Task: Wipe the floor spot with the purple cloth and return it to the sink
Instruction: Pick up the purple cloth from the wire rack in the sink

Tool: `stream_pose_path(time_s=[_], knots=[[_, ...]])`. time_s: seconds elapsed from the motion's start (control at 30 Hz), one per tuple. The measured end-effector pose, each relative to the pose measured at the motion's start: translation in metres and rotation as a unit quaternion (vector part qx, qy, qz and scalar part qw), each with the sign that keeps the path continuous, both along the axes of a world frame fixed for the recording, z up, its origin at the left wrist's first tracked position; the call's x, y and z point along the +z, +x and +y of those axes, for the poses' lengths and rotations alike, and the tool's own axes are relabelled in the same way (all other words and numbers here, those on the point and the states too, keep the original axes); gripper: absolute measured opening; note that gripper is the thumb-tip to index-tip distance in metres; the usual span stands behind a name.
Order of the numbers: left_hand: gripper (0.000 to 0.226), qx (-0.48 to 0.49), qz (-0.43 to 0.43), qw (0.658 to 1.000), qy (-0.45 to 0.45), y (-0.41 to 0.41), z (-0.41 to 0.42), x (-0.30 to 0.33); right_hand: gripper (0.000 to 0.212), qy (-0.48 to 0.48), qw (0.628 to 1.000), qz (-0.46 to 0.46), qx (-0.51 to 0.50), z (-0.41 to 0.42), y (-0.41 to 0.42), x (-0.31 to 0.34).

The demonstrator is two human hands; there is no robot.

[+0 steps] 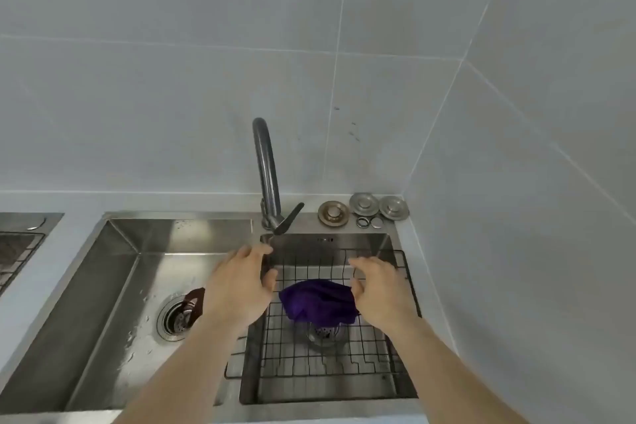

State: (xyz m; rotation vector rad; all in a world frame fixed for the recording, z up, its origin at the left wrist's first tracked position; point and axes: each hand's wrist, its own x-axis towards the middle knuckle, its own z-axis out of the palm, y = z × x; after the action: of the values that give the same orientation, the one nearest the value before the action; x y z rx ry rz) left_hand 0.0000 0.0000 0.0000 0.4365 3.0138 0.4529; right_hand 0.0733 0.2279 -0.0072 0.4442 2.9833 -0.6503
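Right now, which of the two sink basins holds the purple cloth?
The right basin, the smaller one fitted with a black wire rack; the purple cloth lies on it between both hands. The left basin has none.

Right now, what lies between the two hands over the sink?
In the head view, the purple cloth lies on the wire rack between the left hand and the right hand; neither holds it.

Second sink (20, 244) cut by the frame's left edge; purple cloth (316, 301) partly behind right hand (382, 293).
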Motion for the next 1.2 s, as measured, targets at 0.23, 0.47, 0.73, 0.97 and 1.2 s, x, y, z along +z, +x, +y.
stream_pose_path(time_s=[0.23,0.47,0.73,0.97,1.2], knots=[[0.018,0.001,-0.122,0.993,0.004,-0.042,0.029,-0.087,0.029,-0.026,0.995,-0.093,-0.009,0.025,-0.053,-0.077],[0.028,0.003,-0.168,0.984,-0.056,-0.060,0.061,-0.136,0.021,-0.019,0.994,-0.106,0.007,0.036,-0.073,-0.128],[0.033,0.020,-0.198,0.976,-0.085,-0.065,0.069,-0.158,0.028,-0.006,0.991,-0.134,0.015,0.028,-0.079,-0.157],[0.013,0.055,-0.217,0.974,-0.024,-0.065,0.062,-0.147,0.028,-0.020,0.989,-0.145,0.005,0.033,-0.079,-0.153],[0.009,0.046,-0.148,0.988,0.016,-0.058,0.050,-0.111,0.016,-0.009,0.996,-0.083,-0.012,0.035,-0.069,-0.115]])
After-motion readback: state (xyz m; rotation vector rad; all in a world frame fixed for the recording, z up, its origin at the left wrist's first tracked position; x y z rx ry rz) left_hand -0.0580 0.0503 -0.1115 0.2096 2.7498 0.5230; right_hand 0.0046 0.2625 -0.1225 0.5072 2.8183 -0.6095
